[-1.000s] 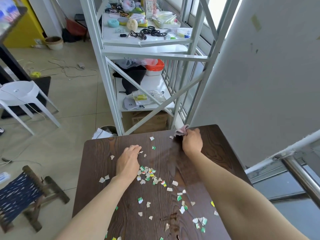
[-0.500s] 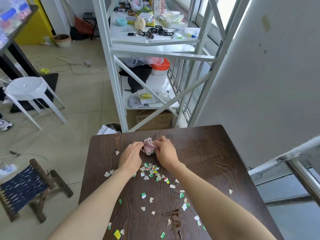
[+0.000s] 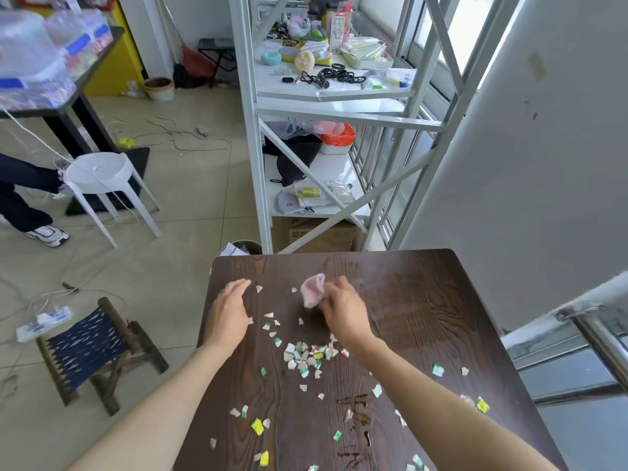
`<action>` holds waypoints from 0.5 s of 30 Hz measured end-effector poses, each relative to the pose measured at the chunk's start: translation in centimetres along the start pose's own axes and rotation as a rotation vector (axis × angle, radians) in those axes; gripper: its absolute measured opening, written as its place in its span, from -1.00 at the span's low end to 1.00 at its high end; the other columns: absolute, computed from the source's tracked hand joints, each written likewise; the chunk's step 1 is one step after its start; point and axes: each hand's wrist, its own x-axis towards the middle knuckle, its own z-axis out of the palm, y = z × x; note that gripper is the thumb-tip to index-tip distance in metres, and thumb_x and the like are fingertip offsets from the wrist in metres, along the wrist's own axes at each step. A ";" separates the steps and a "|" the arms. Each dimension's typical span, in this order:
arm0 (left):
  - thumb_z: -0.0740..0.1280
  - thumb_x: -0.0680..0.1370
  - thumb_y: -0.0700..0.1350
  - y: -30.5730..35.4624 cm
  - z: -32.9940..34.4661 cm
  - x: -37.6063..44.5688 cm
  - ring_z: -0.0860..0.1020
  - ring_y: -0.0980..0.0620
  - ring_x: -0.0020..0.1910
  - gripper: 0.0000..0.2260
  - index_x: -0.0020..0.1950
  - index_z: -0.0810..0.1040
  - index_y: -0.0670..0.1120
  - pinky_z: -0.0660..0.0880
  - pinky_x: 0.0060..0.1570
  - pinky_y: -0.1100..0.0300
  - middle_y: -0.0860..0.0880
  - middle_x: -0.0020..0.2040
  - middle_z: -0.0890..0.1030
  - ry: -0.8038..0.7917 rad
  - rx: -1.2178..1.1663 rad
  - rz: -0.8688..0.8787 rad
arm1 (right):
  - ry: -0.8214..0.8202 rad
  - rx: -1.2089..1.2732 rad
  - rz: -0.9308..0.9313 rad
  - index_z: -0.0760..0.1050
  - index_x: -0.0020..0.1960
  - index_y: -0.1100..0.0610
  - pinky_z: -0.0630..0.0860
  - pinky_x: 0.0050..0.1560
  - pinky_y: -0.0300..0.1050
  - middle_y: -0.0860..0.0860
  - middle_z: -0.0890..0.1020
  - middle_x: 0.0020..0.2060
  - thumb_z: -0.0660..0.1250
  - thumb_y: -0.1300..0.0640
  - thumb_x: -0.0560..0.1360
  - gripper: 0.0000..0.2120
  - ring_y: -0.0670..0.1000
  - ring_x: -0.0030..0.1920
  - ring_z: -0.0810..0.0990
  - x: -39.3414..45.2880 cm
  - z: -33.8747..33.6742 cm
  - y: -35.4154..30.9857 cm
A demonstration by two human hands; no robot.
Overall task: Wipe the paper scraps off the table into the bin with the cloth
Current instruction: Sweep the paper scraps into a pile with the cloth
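The right hand [image 3: 343, 312] grips a bunched pink cloth [image 3: 313, 289], fingers closed round it; the cloth sticks out past the knuckles toward the far edge of the dark wooden table [image 3: 424, 300] and appears to touch the surface. The left hand [image 3: 228, 312] hovers flat and spread near the table's left edge, holding nothing, well apart from the cloth.

Paper scraps: the thickest cluster [image 3: 306, 356] lies mid-table, just on the near side of the right wrist and between the two forearms. A looser trail of scraps [image 3: 270, 322] sits between the hands (white, green and yellow pieces). Further scraps [image 3: 257, 426] are strewn toward the near edge, and some [image 3: 437, 369] toward the right edge beyond the right forearm.

The bin [image 3: 242, 248] stands on the floor just beyond the far left corner of the table, only its rim visible, with white paper in it. A white metal shelf unit [image 3: 251, 130] rises behind it. A folding stool [image 3: 91, 348] stands left of the table.
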 end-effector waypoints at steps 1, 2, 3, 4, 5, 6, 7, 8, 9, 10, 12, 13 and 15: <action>0.14 0.52 -0.42 -0.9 -0.4 -0.4 0.44 -0.10 0.31 -0.59 0.35 0.43 -0.20 0.39 0.31 0.03 -0.11 0.35 0.46 0.014 0.021 -0.026 | 0.061 -0.016 0.061 0.55 -0.04 0.21 0.51 -0.22 -0.05 0.05 0.49 -0.10 0.20 0.22 0.53 -0.84 0.04 -0.20 0.50 0.9 -0.1 0.1; 0.14 0.54 -0.39 -1.8 -0.8 -0.8 0.43 -0.11 0.32 -0.61 0.35 0.43 -0.20 0.39 0.30 0.03 -0.11 0.37 0.45 0.017 0.044 -0.051 | 0.102 -0.025 0.125 0.56 -0.01 0.21 0.52 -0.19 -0.04 0.07 0.50 -0.06 0.18 0.22 0.54 -0.82 0.08 -0.18 0.53 1.9 -0.1 0.1; 0.14 0.56 -0.36 -2.6 -1.0 -1.1 0.42 -0.11 0.33 -0.63 0.36 0.43 -0.20 0.37 0.31 0.03 -0.10 0.38 0.44 0.007 0.068 -0.071 | 0.115 -0.031 0.188 0.56 0.02 0.21 0.51 -0.18 -0.04 0.10 0.50 -0.03 0.16 0.22 0.55 -0.80 0.12 -0.15 0.54 2.8 0.1 0.0; 0.14 0.57 -0.33 -3.2 -1.1 -1.4 0.40 -0.10 0.35 -0.63 0.37 0.42 -0.19 0.36 0.32 0.03 -0.09 0.40 0.42 -0.010 0.087 -0.082 | 0.097 -0.032 0.248 0.56 0.05 0.20 0.50 -0.15 -0.04 0.12 0.49 0.00 0.15 0.21 0.55 -0.78 0.15 -0.10 0.54 3.7 0.5 -0.1; 0.15 0.57 -0.32 -3.7 -1.1 -1.6 0.38 -0.08 0.37 -0.63 0.38 0.40 -0.17 0.35 0.34 0.04 -0.07 0.43 0.39 -0.028 0.099 -0.086 | 0.060 -0.027 0.299 0.55 0.08 0.19 0.48 -0.12 -0.04 0.14 0.48 0.03 0.13 0.20 0.56 -0.75 0.18 -0.05 0.54 4.4 1.1 -0.4; 0.15 0.58 -0.30 -4.0 -1.0 -1.8 0.36 -0.07 0.40 -0.62 0.39 0.39 -0.16 0.34 0.35 0.04 -0.05 0.45 0.36 -0.044 0.104 -0.085 | 0.016 -0.018 0.333 0.55 0.10 0.18 0.47 -0.11 -0.03 0.16 0.47 0.06 0.12 0.17 0.57 -0.74 0.20 -0.01 0.54 5.0 1.8 -0.7; 0.16 0.58 -0.30 -4.2 -0.9 -2.0 0.34 -0.05 0.42 -0.62 0.41 0.38 -0.14 0.33 0.36 0.05 -0.03 0.47 0.34 -0.054 0.104 -0.083 | -0.016 -0.008 0.341 0.55 0.12 0.16 0.46 -0.11 -0.03 0.16 0.46 0.07 0.12 0.14 0.57 -0.73 0.21 0.02 0.53 5.4 2.6 -1.1; 0.16 0.58 -0.30 -4.3 -0.8 -2.1 0.31 -0.03 0.44 -0.61 0.41 0.37 -0.13 0.31 0.38 0.06 -0.01 0.48 0.32 -0.056 0.100 -0.081 | -0.031 -0.002 0.320 0.55 0.14 0.15 0.46 -0.11 -0.03 0.17 0.46 0.08 0.12 0.12 0.58 -0.72 0.21 0.03 0.52 5.6 3.5 -1.6; 0.15 0.59 -0.29 -4.4 -0.8 -2.2 0.30 -0.02 0.45 -0.61 0.42 0.37 -0.12 0.29 0.39 0.07 -0.01 0.49 0.31 -0.053 0.096 -0.077 | -0.039 0.004 0.274 0.55 0.14 0.14 0.46 -0.10 -0.02 0.17 0.47 0.06 0.13 0.10 0.58 -0.73 0.20 0.03 0.51 5.7 4.3 -2.1; 0.15 0.59 -0.29 -4.5 -0.7 -2.2 0.29 -0.02 0.45 -0.61 0.42 0.36 -0.12 0.28 0.39 0.08 0.00 0.49 0.31 -0.048 0.097 -0.071 | -0.051 0.013 0.214 0.56 0.13 0.14 0.46 -0.09 -0.02 0.16 0.47 0.04 0.14 0.09 0.58 -0.73 0.19 0.03 0.49 5.6 5.0 -2.7; 0.15 0.60 -0.28 -4.7 -0.8 -2.2 0.28 -0.01 0.46 -0.61 0.42 0.36 -0.12 0.27 0.39 0.09 0.00 0.49 0.30 -0.050 0.109 -0.052 | -0.092 0.022 0.076 0.57 0.08 0.15 0.40 -0.14 -0.05 0.12 0.44 -0.07 0.17 0.12 0.57 -0.76 0.16 -0.02 0.46 4.9 6.1 -3.9; 0.15 0.60 -0.27 -4.8 -0.8 -2.2 0.28 0.00 0.46 -0.61 0.43 0.35 -0.11 0.27 0.40 0.09 0.00 0.49 0.29 -0.056 0.112 -0.048 | -0.107 0.010 0.007 0.57 0.06 0.14 0.35 -0.18 -0.08 0.08 0.41 -0.12 0.18 0.15 0.56 -0.79 0.15 -0.05 0.45 4.3 6.5 -4.3; 0.15 0.60 -0.27 -4.8 -0.8 -2.2 0.26 0.00 0.47 -0.61 0.43 0.34 -0.11 0.26 0.40 0.09 0.00 0.50 0.28 -0.068 0.111 -0.050 | -0.119 -0.031 -0.103 0.57 0.03 0.13 0.34 -0.21 -0.10 0.05 0.39 -0.17 0.21 0.23 0.52 -0.81 0.13 -0.09 0.46 2.5 6.9 -4.7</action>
